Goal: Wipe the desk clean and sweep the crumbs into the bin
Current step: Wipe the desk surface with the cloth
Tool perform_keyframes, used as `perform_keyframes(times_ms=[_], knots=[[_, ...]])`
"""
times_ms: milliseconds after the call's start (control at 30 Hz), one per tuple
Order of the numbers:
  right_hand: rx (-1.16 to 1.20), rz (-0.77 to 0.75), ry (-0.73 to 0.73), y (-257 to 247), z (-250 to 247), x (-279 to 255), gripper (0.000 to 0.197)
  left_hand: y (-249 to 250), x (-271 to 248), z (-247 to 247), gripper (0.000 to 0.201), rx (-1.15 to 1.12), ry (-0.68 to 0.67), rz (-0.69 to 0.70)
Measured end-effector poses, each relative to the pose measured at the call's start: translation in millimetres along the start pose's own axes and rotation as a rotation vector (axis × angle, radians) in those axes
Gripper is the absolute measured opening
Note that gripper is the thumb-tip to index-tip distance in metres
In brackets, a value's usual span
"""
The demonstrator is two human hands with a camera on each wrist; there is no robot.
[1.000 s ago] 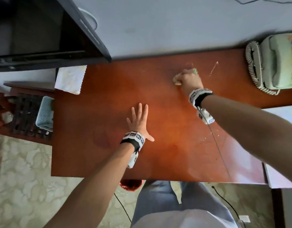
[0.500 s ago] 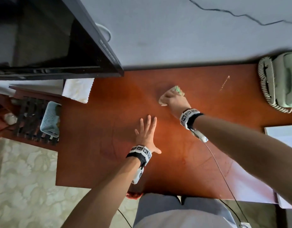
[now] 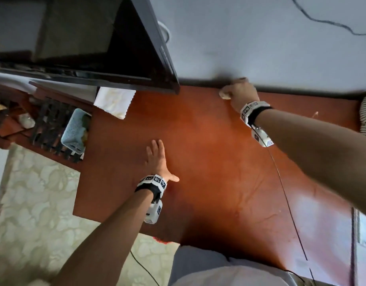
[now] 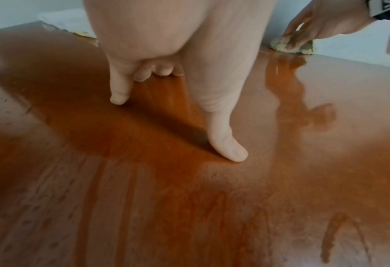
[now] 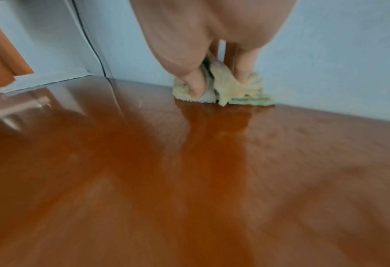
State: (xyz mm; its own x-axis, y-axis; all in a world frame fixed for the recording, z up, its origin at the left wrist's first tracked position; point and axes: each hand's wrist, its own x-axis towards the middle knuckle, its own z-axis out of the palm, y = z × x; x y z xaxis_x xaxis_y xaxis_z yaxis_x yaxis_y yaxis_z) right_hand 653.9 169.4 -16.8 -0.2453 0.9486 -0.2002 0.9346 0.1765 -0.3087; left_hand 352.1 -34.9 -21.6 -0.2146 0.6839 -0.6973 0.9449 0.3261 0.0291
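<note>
At the desk's [image 3: 209,162] back edge against the wall, right hand [image 3: 241,96] now presses the bunched cloth [image 5: 226,86] in curled fingers, having swept up from mid-desk, so far strip is likely covered; left hand [image 3: 157,159] stays flat, fingers spread, nearer.

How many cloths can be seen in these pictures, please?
2. A yellow-green cloth is in the right hand at the desk's back edge; a white cloth lies at the far left corner. Others may be hidden.
</note>
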Motion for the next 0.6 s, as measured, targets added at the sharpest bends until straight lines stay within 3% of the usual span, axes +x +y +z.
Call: perform_keyframes(times_ms=[100,200,267,367,467,533,600], knots=[[0.011,0.092,-0.004,-25,0,25,0.029,-4,1,2,0.167,-0.021,0.007,0.014],[0.021,0.023,0.078,-39,20,12,0.030,-6,2,2,0.167,-0.052,0.005,0.032],[0.061,-0.070,0.078,-45,39,-12,0.030,-9,-1,2,0.168,-0.066,0.006,0.036],[-0.003,-0.284,-0.068,-71,69,-83,0.047,-9,0,1,0.169,-0.079,-0.002,0.033],[-0.062,-0.652,-0.273,-109,100,-178,0.034,-8,-1,-1,0.170,-0.065,-0.012,0.039],[-0.105,-0.752,-0.382,-121,108,-215,0.029,-8,-1,-3,0.170,-0.042,-0.029,0.041],[-0.119,-0.789,-0.371,-122,105,-215,0.027,-8,-2,-4,0.170,-0.037,-0.031,0.044]])
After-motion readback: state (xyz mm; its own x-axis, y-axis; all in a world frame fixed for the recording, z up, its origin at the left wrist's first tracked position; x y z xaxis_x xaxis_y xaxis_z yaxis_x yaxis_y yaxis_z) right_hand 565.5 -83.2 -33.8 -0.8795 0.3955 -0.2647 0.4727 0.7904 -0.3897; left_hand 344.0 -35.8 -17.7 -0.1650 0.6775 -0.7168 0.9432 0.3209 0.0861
